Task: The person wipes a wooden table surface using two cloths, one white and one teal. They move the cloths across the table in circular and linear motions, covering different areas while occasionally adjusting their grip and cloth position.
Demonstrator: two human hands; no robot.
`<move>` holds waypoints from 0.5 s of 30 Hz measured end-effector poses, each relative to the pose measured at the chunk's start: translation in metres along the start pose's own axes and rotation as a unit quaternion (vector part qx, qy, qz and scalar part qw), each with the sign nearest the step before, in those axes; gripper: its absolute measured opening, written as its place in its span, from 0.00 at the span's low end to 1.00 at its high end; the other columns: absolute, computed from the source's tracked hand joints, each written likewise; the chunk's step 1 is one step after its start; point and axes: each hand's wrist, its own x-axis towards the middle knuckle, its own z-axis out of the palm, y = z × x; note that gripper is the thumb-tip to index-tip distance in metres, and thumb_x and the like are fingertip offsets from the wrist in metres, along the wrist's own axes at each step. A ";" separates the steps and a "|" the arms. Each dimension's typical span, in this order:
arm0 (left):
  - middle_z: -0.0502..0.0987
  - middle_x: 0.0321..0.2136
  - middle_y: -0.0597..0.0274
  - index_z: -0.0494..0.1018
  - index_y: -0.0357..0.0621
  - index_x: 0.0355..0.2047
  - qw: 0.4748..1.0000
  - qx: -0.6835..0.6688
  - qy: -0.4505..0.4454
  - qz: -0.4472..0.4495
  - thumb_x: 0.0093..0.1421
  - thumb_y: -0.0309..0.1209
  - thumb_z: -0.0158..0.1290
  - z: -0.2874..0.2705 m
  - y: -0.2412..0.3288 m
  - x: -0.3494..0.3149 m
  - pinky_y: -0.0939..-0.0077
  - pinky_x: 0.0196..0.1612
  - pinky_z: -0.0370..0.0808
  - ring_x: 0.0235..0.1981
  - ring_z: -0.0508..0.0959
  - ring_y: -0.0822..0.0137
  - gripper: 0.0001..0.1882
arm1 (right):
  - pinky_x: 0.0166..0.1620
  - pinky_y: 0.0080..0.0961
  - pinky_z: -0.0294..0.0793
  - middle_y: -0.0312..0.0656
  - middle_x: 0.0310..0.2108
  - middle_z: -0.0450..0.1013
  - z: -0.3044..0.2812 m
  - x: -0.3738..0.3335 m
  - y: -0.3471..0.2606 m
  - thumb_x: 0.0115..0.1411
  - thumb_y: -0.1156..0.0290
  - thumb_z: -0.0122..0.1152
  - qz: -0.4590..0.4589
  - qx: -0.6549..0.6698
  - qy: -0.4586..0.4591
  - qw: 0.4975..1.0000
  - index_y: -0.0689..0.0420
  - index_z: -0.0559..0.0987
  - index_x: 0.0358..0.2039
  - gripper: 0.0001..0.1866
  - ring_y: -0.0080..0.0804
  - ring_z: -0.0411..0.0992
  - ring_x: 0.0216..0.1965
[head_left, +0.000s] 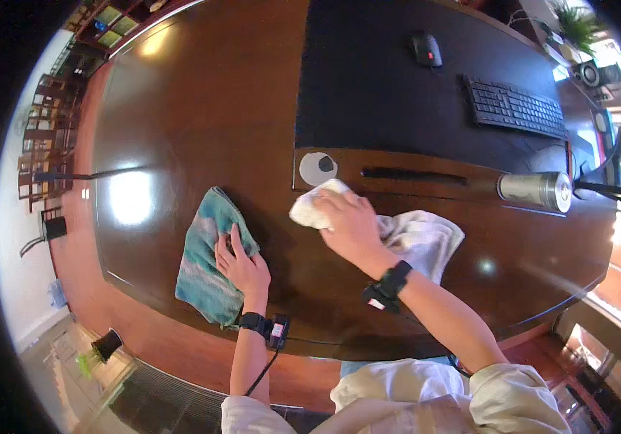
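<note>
My left hand (242, 266) lies on a blue-green and grey cloth (213, 217), its fingers spread over the fabric. The cloth is flat on the dark brown desk (202, 137), left of the middle. My right hand (350, 224) is closed round a bunched white cloth (303, 211), pressing it on the desk. From under that hand, a wrinkled white cloth part (426, 235) spreads out to the right; the hand hides whether both parts are one piece. Just beyond my right fingers is a round white disc (312, 169) with a dark spot.
A black desk mat (368, 87) carries a black mouse (425, 50) and keyboard (517, 107). Along its near side are a thin black strip (412, 176) and a silver cylindrical canister (524, 189) on its side. Speakers (587, 72) stand far right. Cables run from both wrist devices.
</note>
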 end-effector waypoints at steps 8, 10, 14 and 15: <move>0.66 0.57 0.49 0.65 0.52 0.64 1.000 0.001 0.011 0.008 0.52 0.26 0.50 0.002 -0.001 0.000 0.48 0.64 0.55 0.61 0.63 0.44 0.35 | 0.58 0.42 0.70 0.40 0.54 0.74 -0.077 -0.059 0.068 0.50 0.70 0.67 0.158 -0.028 0.002 0.987 0.50 0.76 0.54 0.27 0.46 0.71 0.55; 0.65 0.57 0.49 0.65 0.52 0.64 1.000 0.006 0.010 0.002 0.52 0.27 0.50 0.004 -0.002 0.000 0.48 0.64 0.56 0.61 0.63 0.44 0.35 | 0.57 0.42 0.71 0.41 0.53 0.74 -0.076 -0.058 0.065 0.50 0.70 0.67 0.186 -0.068 -0.003 0.980 0.50 0.76 0.52 0.26 0.46 0.72 0.54; 0.65 0.58 0.49 0.64 0.52 0.65 1.000 0.010 0.002 -0.005 0.52 0.27 0.51 0.005 -0.001 0.002 0.49 0.65 0.55 0.62 0.62 0.44 0.36 | 0.55 0.41 0.71 0.40 0.53 0.74 -0.024 -0.012 0.016 0.50 0.69 0.67 0.055 0.014 0.043 0.997 0.53 0.76 0.50 0.25 0.44 0.72 0.55; 0.65 0.58 0.49 0.64 0.52 0.65 1.000 0.007 -0.001 -0.005 0.51 0.26 0.51 0.004 -0.001 0.002 0.49 0.65 0.55 0.62 0.62 0.44 0.37 | 0.55 0.41 0.72 0.40 0.52 0.74 -0.007 0.002 0.001 0.50 0.69 0.67 0.033 -0.003 0.044 0.998 0.53 0.76 0.50 0.24 0.43 0.72 0.54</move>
